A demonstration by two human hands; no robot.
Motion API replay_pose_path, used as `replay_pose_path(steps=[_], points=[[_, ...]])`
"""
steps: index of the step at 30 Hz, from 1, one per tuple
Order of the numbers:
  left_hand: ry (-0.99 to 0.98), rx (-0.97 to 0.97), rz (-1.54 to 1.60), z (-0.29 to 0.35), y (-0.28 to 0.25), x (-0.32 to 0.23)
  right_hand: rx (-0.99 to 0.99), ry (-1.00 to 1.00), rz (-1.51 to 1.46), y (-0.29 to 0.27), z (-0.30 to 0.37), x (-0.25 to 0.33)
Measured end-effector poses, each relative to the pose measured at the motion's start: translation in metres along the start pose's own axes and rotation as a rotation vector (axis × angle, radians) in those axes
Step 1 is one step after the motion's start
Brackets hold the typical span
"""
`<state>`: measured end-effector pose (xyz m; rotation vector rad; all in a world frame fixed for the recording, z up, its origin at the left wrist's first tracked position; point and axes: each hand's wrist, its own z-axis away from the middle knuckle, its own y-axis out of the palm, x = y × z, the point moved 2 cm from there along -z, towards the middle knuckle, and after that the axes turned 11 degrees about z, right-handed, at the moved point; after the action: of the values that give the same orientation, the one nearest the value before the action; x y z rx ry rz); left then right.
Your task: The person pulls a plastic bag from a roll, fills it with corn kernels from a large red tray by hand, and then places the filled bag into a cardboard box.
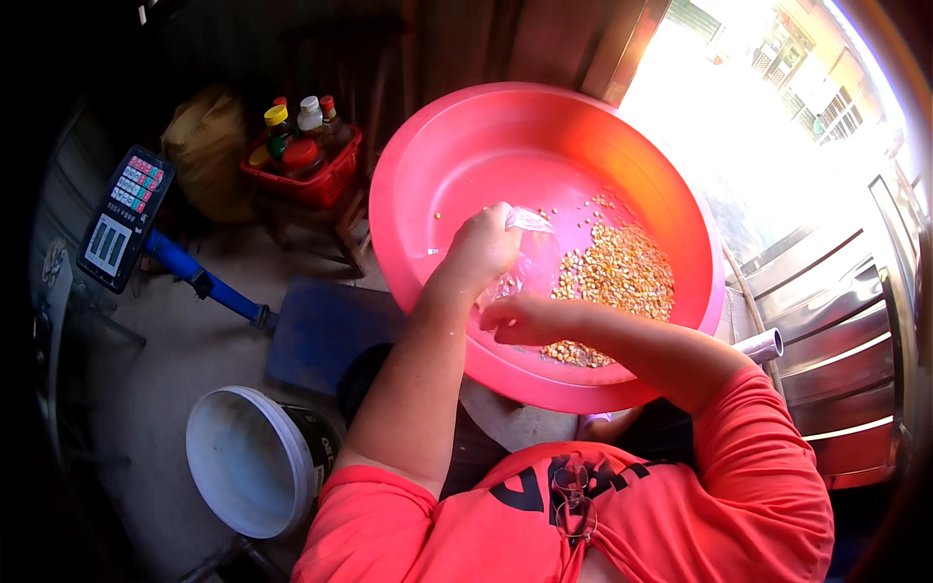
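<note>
A thin clear plastic bag (533, 262) hangs over a large round pink basin (418, 126). My left hand (486, 245) is closed around the upper part of the bag, and a crumpled end sticks out past its fingers. Just below, my right hand (530, 321) has its fingers curled in beside the bag's lower part; what they hold, if anything, is hidden. Yellow corn kernels (622, 277) lie heaped on the right side of the basin's floor, with a few scattered ones toward the middle.
At left stand a blue platform scale (330, 335) with its display (121, 219) and a white bucket (243, 462). Behind them, a red basket (326, 185) of bottles and jars sits on a wooden stool, next to a brown sack (209, 151). Metal slats (826, 330) flank the right.
</note>
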<state>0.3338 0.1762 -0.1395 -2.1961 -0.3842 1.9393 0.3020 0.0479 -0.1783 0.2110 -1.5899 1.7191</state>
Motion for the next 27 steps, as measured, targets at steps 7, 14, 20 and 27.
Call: replay_pose_path(steps=[7,14,20,27], points=[[-0.022,0.026,-0.044,0.003,-0.006,-0.005,0.058,-0.085,0.495,0.026,-0.008,-0.009],[-0.018,0.027,0.005,0.006,-0.005,-0.007,0.346,-0.18,0.434,0.016,0.049,-0.029],[-0.009,0.033,0.003,0.002,-0.003,0.002,0.465,0.001,0.533,0.008,0.102,-0.05],[0.035,0.028,0.02,-0.002,-0.001,0.008,0.555,0.322,0.547,0.011,0.099,-0.049]])
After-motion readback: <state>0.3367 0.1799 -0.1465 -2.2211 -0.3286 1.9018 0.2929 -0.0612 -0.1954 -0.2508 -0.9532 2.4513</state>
